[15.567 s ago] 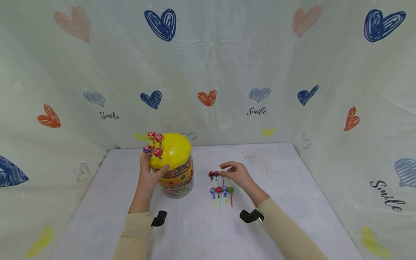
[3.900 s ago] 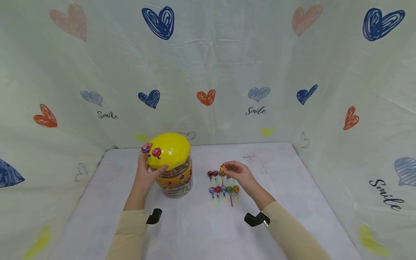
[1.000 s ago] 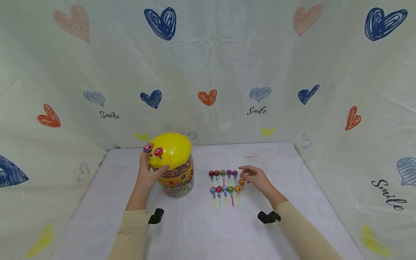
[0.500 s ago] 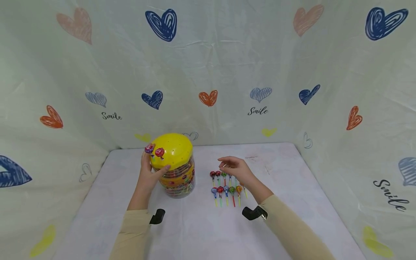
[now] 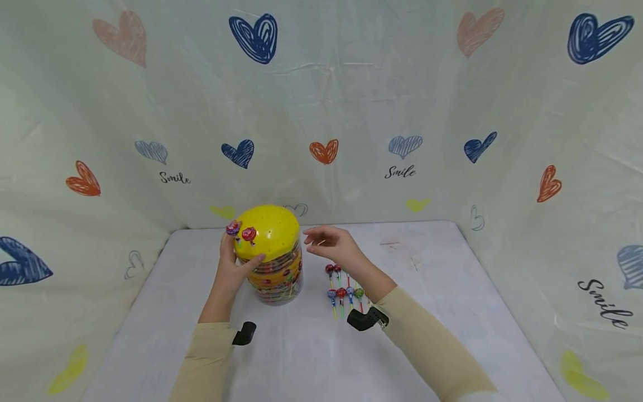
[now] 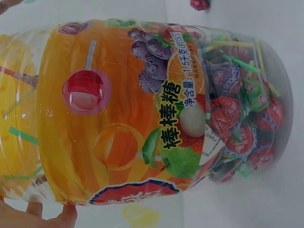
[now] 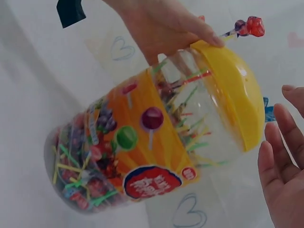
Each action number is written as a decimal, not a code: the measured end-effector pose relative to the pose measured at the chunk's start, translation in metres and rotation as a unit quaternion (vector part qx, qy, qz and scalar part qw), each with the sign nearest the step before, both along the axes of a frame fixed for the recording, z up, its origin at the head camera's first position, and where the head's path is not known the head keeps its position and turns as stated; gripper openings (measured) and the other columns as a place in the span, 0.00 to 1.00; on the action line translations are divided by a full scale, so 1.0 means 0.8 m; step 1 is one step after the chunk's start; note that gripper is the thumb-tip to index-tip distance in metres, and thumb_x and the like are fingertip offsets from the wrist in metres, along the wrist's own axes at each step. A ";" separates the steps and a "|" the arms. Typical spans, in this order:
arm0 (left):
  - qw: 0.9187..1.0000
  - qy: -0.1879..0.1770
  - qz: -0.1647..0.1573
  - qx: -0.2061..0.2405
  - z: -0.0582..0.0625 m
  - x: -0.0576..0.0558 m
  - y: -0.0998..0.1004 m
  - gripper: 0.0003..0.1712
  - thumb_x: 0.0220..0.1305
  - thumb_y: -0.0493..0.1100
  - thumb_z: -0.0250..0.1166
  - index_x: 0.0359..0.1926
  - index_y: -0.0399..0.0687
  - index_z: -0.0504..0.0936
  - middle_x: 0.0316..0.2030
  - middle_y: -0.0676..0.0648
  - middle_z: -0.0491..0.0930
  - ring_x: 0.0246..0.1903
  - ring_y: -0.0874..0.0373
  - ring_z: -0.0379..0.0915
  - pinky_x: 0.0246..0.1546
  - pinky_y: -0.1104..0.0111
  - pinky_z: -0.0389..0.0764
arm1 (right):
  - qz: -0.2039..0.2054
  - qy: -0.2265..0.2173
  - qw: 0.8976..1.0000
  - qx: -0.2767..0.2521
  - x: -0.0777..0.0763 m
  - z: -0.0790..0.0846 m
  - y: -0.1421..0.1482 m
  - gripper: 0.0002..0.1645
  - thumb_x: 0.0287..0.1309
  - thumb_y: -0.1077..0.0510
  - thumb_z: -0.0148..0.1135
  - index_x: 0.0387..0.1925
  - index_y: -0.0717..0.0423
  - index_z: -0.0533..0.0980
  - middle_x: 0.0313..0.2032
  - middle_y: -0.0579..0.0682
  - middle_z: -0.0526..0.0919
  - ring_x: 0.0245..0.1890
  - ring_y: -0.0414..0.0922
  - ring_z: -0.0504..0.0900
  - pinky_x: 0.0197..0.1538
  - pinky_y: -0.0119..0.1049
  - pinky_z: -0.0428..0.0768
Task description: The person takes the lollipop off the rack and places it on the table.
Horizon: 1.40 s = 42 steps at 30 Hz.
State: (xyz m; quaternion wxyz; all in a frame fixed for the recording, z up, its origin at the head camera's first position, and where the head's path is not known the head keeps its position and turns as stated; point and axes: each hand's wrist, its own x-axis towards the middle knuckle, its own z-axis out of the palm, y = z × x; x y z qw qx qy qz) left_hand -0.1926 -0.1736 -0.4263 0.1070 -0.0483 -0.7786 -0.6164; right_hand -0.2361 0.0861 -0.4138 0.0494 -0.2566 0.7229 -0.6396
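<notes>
A clear plastic lollipop jar [image 5: 276, 276] with a yellow domed lid [image 5: 273, 229] stands on the left half of the table. My left hand [image 5: 230, 271] grips it at the lid's rim, thumb in front. Two lollipops [image 5: 249, 235] stick up from the lid's left side, beside the left fingers. My right hand [image 5: 331, 244] hovers just right of the lid, holding nothing, its fingers loosely bent. In the right wrist view that hand [image 7: 287, 164] is close to the dome. The left wrist view shows the jar's orange fruit label [image 6: 114, 118] and wrapped lollipops inside.
Two rows of lollipops [image 5: 341, 293] lie on the white table [image 5: 301, 352] right of the jar; my right forearm hides part of them. A cloth printed with hearts [image 5: 324, 151] hangs behind and at both sides.
Several lollipops stood in the lid at first; two do now, and the rows on the table are longer. My right hand has just moved left from the rows to the jar.
</notes>
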 end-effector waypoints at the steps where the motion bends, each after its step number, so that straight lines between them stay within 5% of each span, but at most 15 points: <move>1: 1.000 -0.001 -0.001 0.002 0.002 0.001 0.000 0.53 0.62 0.35 0.67 0.78 0.51 0.42 0.75 0.43 0.35 0.74 0.45 0.30 0.69 0.41 0.35 | 0.006 0.004 1.000 -0.005 -0.001 0.004 -0.005 0.19 0.60 0.64 0.65 0.53 0.61 0.79 0.43 0.52 0.83 0.43 0.47 0.79 0.46 0.36 0.81; 12: 1.000 -0.008 0.012 -0.014 -0.021 -0.012 -0.009 0.54 0.62 0.44 0.69 0.77 0.66 0.43 0.75 0.49 0.36 0.74 0.46 0.32 0.69 0.41 0.38 | 0.094 0.018 0.995 -0.038 -0.010 0.041 -0.051 0.20 0.63 0.66 0.61 0.57 0.64 0.75 0.51 0.56 0.81 0.52 0.49 0.79 0.57 0.39 0.77; 28: 1.000 0.006 0.010 -0.028 -0.020 -0.010 -0.009 0.51 0.62 0.43 0.69 0.77 0.62 0.46 0.75 0.48 0.38 0.73 0.46 0.36 0.68 0.39 0.41 | 0.217 0.004 0.976 0.000 -0.037 0.064 -0.092 0.19 0.66 0.67 0.58 0.57 0.67 0.75 0.55 0.55 0.79 0.54 0.45 0.79 0.59 0.38 0.76; 38: 1.000 -0.003 -0.010 -0.021 0.019 0.014 0.004 0.49 0.64 0.35 0.65 0.77 0.46 0.44 0.74 0.40 0.37 0.73 0.41 0.33 0.68 0.38 0.39 | 0.231 -0.008 0.973 0.013 -0.037 0.071 -0.104 0.17 0.65 0.67 0.58 0.54 0.68 0.77 0.51 0.54 0.81 0.53 0.44 0.79 0.57 0.38 0.77; 42: 1.000 -0.002 -0.005 -0.028 0.022 0.017 0.004 0.48 0.64 0.36 0.65 0.77 0.45 0.45 0.74 0.40 0.37 0.73 0.42 0.33 0.68 0.39 0.39 | 0.231 -0.004 0.972 0.026 -0.039 0.073 -0.107 0.16 0.64 0.66 0.60 0.52 0.68 0.79 0.49 0.52 0.83 0.52 0.43 0.79 0.57 0.37 0.77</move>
